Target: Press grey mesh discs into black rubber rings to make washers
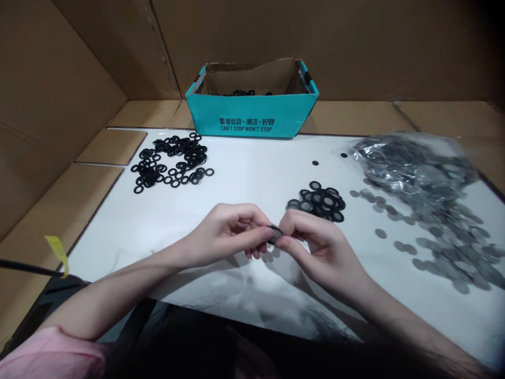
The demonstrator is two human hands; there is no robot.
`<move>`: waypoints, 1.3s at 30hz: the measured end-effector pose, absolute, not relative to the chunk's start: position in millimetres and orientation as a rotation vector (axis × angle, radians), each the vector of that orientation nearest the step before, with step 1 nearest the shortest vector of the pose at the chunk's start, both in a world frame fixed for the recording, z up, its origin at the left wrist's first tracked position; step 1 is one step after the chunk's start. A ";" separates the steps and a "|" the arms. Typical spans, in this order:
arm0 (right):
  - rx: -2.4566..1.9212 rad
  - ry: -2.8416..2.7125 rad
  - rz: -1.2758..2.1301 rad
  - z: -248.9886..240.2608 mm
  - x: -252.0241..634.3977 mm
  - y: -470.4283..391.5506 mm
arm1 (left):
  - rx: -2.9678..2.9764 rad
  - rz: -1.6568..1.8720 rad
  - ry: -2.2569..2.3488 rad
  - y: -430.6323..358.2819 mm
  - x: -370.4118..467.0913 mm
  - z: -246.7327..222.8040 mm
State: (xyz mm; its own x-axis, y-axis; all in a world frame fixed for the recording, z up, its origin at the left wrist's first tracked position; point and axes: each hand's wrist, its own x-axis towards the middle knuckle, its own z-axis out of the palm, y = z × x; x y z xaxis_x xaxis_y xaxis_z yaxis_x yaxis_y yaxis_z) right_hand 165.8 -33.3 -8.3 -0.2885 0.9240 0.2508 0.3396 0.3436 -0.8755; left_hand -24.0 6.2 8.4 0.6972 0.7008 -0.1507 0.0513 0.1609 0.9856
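Observation:
A black ring with a grey mesh disc in it (275, 235) is pinched between both hands above the white tabletop. My left hand (236, 231) grips its left side between thumb and fingers. On its right side, my right hand (311, 237) pinches the rim with thumb and forefinger. Just beyond my right hand lies a pile of black rings with grey centres (321, 201). Plain black rings (173, 160) are spread at the far left. Loose grey discs (457, 247) lie heaped on the right.
A turquoise cardboard box (244, 116) with black rings inside stands at the back. A clear plastic bag (414, 163) of grey discs lies at the back right. Cardboard walls (335, 47) enclose the table. A yellow tag (58, 252) hangs on a black rod at the left.

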 end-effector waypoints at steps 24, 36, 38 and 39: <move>-0.987 -1.703 1.044 -2.1 165.8 -39.5 | 1.453 0.632 0.689 -6.8 -24.9 10.3; -0.984 -1.792 0.875 -8.0 164.8 -38.7 | 1.423 0.531 0.686 3.1 -27.3 14.2; -0.991 -1.836 0.858 -8.6 165.6 -37.7 | 1.420 0.550 0.685 3.0 -25.7 13.8; -0.993 -1.867 0.850 -8.0 166.5 -36.9 | 1.426 0.545 0.688 2.9 -25.2 13.7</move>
State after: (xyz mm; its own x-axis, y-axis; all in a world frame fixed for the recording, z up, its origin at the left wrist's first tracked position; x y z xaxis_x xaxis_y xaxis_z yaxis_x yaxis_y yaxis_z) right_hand 166.5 -36.9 -8.0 -0.3371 0.8725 0.3536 0.3060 0.4567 -0.8353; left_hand -25.2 2.9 13.7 0.6966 0.7100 -0.1031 0.0627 0.0829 0.9946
